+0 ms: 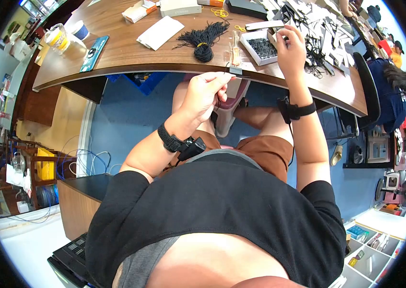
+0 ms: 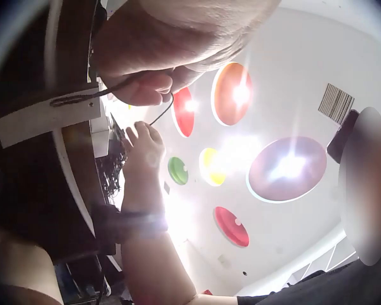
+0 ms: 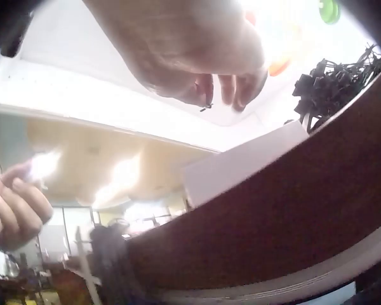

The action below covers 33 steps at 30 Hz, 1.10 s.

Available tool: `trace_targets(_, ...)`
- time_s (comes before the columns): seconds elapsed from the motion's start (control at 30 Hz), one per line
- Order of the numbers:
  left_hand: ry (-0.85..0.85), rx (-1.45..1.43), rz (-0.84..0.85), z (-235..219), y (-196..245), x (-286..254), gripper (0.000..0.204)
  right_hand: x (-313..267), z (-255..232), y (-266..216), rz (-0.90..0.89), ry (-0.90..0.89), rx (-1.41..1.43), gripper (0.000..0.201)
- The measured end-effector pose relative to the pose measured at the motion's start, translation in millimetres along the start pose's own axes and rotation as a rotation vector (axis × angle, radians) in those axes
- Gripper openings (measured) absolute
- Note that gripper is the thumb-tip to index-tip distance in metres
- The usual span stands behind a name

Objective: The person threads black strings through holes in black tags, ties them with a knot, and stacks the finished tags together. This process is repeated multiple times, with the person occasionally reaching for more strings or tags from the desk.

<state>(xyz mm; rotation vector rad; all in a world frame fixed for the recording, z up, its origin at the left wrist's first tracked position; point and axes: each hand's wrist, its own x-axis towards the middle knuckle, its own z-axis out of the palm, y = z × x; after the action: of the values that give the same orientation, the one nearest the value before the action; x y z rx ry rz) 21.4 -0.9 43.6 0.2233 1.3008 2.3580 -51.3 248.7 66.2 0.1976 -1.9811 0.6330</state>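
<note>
My left hand [image 1: 205, 93] is in front of the table edge, thumb and fingers pinching a thin black cord [image 2: 117, 88]. A long pale tag [image 2: 47, 119] hangs on the cord's loop in the left wrist view. My right hand [image 1: 291, 50] is raised over the right side of the table, beside an open white box [image 1: 259, 61] of small black pieces [image 1: 263, 48]. In the right wrist view a tiny black piece [image 3: 206, 107] shows between the thumb and fingertips of that hand.
A tied bundle of black cords [image 1: 203, 42] lies left of the box, near a white packet [image 1: 159, 32]. White tags with black cords [image 1: 327, 36] are heaped on the right. Cups [image 1: 58, 39] and a blue flat package [image 1: 95, 54] stand at the left. Another person [image 1: 390, 81] sits at the right.
</note>
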Motion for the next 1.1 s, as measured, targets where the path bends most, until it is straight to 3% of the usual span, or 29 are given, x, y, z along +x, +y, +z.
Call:
trace_targets(0.03,-0.014,-0.016,0.008,0,0,1,0.019,-1,-1,1,-0.034,0.0,-0.024,0.006)
trace_targets(0.1,-0.048,-0.044,0.015,1,-2,2,0.019,-6,1,10,0.118,-0.469,-0.043,0.008)
trace_targets(0.13,-0.042,-0.041,0.007,2,-1,3,0.019,-9,4,11,-0.07,-0.392,-0.15,0.01)
trace_targets(0.27,-0.037,-0.065,-0.004,2,1,2,0.019,-9,1,-4,0.161,-0.289,-0.036,0.009)
trace_targets(0.37,-0.027,-0.064,-0.009,3,3,1,0.02,-11,5,0,0.149,-0.208,-0.012,0.009)
trace_targets(0.4,-0.018,-0.06,-0.01,4,4,2,0.02,-9,3,-6,0.295,-0.238,0.027,0.009)
trace_targets(0.43,-0.019,-0.069,0.002,4,5,2,0.021,-8,-2,-14,0.331,-0.216,0.12,0.013)
trace_targets(0.5,-0.014,-0.092,0.028,4,7,2,0.021,-16,-13,-24,0.475,-0.348,0.528,0.016)
trace_targets(0.57,-0.007,-0.109,0.035,1,7,3,0.021,-28,-39,-65,0.798,-0.621,0.965,0.015)
trace_targets(0.67,-0.007,-0.128,0.05,-1,4,5,0.021,-54,-50,-86,0.89,-0.898,1.198,0.013)
trace_targets(0.7,-0.006,-0.126,0.057,0,2,5,0.02,-53,-53,-102,1.04,-0.869,1.257,0.014)
trace_targets(0.77,0.0,-0.12,0.063,2,1,5,0.019,-58,-48,-98,1.1,-0.85,1.388,0.015)
trace_targets(0.87,-0.027,-0.098,0.067,-6,-2,5,0.022,-56,-51,-96,1.077,-0.831,1.373,0.014)
trace_targets(0.97,0.031,0.16,0.23,-9,1,5,0.024,-46,-64,-99,0.796,-0.938,1.053,0.01)
trace_targets(1.03,0.083,0.428,0.421,-10,10,4,0.022,-44,-72,-102,0.615,-1.103,0.768,0.006)
trace_targets(1.1,0.006,0.498,0.407,-4,18,-1,0.023,-41,-74,-111,0.549,-1.074,0.671,0.006)
